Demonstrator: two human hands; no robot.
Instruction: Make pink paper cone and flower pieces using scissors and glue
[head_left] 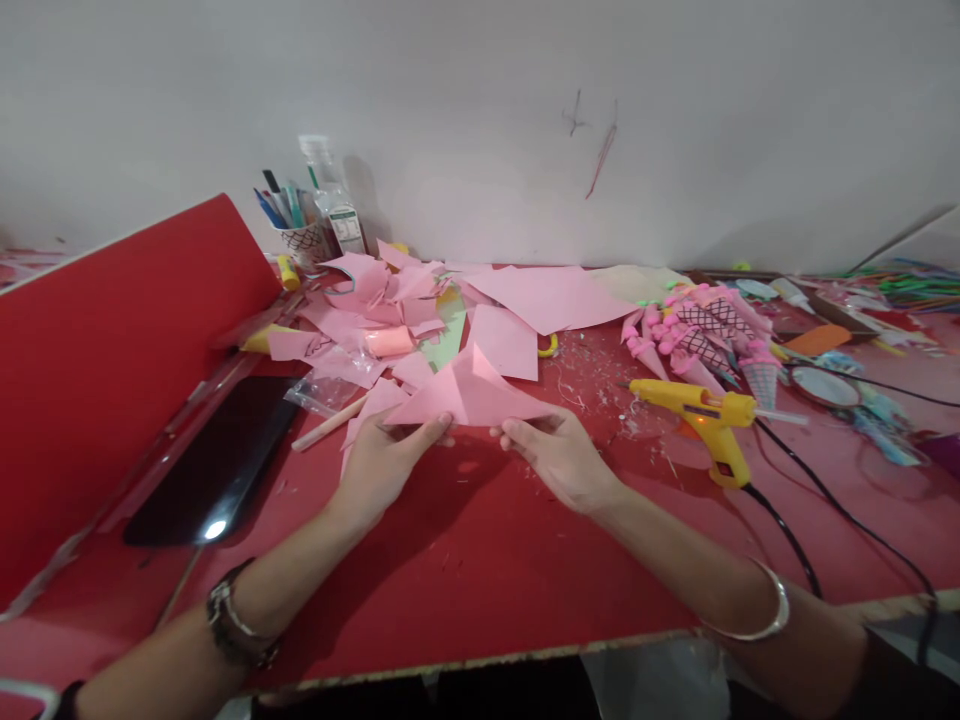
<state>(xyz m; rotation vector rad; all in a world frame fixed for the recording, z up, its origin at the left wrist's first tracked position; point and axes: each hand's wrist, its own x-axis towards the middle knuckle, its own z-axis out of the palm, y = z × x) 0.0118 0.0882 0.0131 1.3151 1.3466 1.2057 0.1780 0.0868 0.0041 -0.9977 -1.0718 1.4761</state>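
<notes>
A pink sheet of paper (469, 390), creased and rising to points at the top, is held above the red table (480, 560). My left hand (390, 460) pinches its lower left edge between thumb and fingers. At the lower right edge, my right hand (559, 455) grips the same paper with thumb and fingertips. Behind it lie pink paper scraps (397, 285) and a larger pink sheet (555, 295). To the right of my right hand rests a yellow glue gun (701, 410), its small light glowing orange.
A black phone (217, 460) lies at left beside a raised red board (120, 370). At the back stand a cup of pens (300, 240) and a clear bottle (341, 215). Pink paper cones (705, 330) pile up at right. A black cord (847, 510) crosses the table's right side.
</notes>
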